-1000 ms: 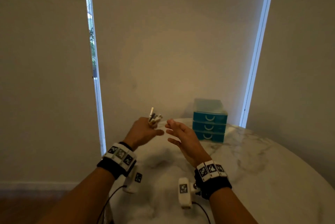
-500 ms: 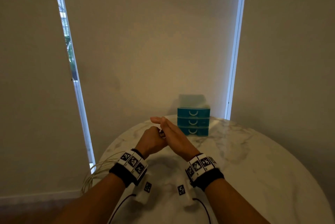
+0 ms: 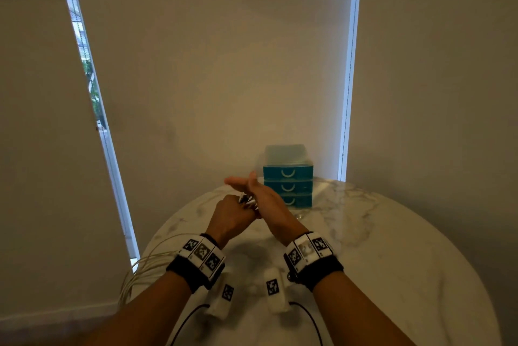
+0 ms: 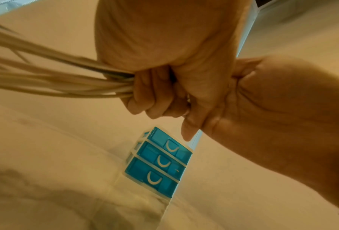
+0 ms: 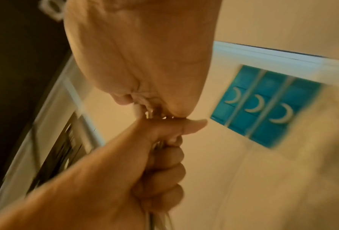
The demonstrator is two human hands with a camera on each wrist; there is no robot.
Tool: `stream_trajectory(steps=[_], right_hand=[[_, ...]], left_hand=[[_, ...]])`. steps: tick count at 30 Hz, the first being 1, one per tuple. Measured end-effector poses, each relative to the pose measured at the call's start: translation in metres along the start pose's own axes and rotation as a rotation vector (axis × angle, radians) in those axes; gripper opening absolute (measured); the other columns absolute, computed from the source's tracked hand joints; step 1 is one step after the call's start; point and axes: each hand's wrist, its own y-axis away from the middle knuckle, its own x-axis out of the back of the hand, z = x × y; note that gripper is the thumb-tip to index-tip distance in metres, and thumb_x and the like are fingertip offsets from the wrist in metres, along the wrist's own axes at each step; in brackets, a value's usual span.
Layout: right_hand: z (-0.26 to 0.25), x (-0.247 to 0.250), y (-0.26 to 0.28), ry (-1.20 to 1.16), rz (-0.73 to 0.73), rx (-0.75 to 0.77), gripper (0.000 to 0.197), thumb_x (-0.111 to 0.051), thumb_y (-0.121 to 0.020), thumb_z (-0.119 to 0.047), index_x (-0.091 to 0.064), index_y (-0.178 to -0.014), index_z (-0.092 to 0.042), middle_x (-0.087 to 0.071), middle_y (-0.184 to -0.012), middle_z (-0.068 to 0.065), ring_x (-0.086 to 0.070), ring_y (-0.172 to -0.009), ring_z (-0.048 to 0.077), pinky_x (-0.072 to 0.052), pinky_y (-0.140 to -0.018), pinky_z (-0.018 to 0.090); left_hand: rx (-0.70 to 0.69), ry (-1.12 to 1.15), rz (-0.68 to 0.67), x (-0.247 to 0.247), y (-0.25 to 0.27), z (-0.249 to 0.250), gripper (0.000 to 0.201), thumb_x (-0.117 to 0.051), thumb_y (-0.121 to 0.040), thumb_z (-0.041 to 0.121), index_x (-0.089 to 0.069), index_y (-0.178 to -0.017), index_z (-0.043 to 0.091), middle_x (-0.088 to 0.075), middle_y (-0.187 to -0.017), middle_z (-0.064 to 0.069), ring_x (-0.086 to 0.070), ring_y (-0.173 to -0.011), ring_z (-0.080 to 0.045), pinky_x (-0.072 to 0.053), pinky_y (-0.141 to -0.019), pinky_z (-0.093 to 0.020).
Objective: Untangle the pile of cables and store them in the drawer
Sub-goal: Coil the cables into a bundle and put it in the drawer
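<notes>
White cables (image 4: 52,80) bunched in the fisted left hand (image 3: 232,214), connector ends (image 3: 248,201) poking out against the flat, straight-fingered right hand (image 3: 263,200), loops trailing off the marble desk (image 3: 392,247) toward 8 o'clock, teal three-drawer organiser (image 3: 288,185) closed at 1 o'clock.

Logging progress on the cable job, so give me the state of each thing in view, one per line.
Cables: bunched, gripped in the left hand, connector ends sticking out.
Right hand: flat, straight fingers, palm against the connector ends.
Drawer unit: on the table, all three drawers closed.
</notes>
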Motion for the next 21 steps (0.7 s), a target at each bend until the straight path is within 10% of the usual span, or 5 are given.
stream_trajectory(steps=[5, 12, 16, 19, 21], right_hand=[[0.044, 0.016, -0.006, -0.74, 0.234, -0.108, 0.051, -0.029, -0.108, -0.006, -0.048, -0.155, -0.004, -0.056, -0.157, 0.01, -0.049, -0.148, 0.022, -0.035, -0.124, 0.038], [0.083, 0.0, 0.005, -0.55, 0.103, -0.375, 0.038, -0.044, -0.104, 0.001, -0.068, -0.131, -0.011, -0.066, -0.144, 0.015, -0.055, -0.14, 0.03, -0.042, -0.119, 0.047], [0.079, -0.022, 0.016, -0.62, -0.045, -0.388, 0.047, -0.049, -0.094, 0.012, -0.064, -0.135, -0.005, -0.064, -0.141, 0.019, -0.06, -0.131, 0.035, -0.049, -0.107, 0.04], [0.069, -0.025, 0.02, -0.667, -0.003, -0.339, 0.042, -0.04, -0.109, 0.004, -0.048, -0.149, -0.002, -0.07, -0.131, 0.018, -0.07, -0.116, 0.03, -0.058, -0.099, 0.036], [0.071, -0.022, 0.02, -0.668, -0.043, -0.313, 0.029, -0.044, -0.107, 0.005, -0.059, -0.131, -0.003, -0.078, -0.099, 0.008, -0.076, -0.087, 0.015, -0.06, -0.076, 0.026]], left_hand=[[0.165, 0.171, -0.124, 0.001, -0.007, -0.004, 0.032, -0.079, -0.083, 0.021, -0.052, -0.066, 0.02, -0.044, -0.051, 0.005, -0.04, -0.052, -0.014, -0.032, -0.048, -0.027], [0.104, 0.309, -0.265, 0.012, -0.011, 0.01, 0.037, -0.077, -0.092, 0.052, -0.067, -0.083, 0.017, -0.067, -0.074, 0.003, -0.062, -0.063, -0.008, -0.049, -0.057, -0.024], [0.053, 0.006, -0.362, 0.011, -0.019, 0.027, 0.055, -0.071, -0.088, 0.068, -0.077, -0.104, 0.015, -0.077, -0.105, -0.001, -0.071, -0.099, -0.022, -0.06, -0.09, -0.039], [-0.032, -0.365, -0.492, 0.006, -0.018, 0.038, 0.047, -0.067, -0.09, 0.072, -0.071, -0.091, 0.025, -0.073, -0.091, 0.004, -0.068, -0.088, -0.017, -0.053, -0.082, -0.031], [-0.054, -0.552, -0.531, 0.006, -0.016, 0.049, 0.049, -0.065, -0.088, 0.075, -0.065, -0.082, 0.026, -0.068, -0.083, 0.008, -0.064, -0.083, -0.015, -0.046, -0.078, -0.03]])
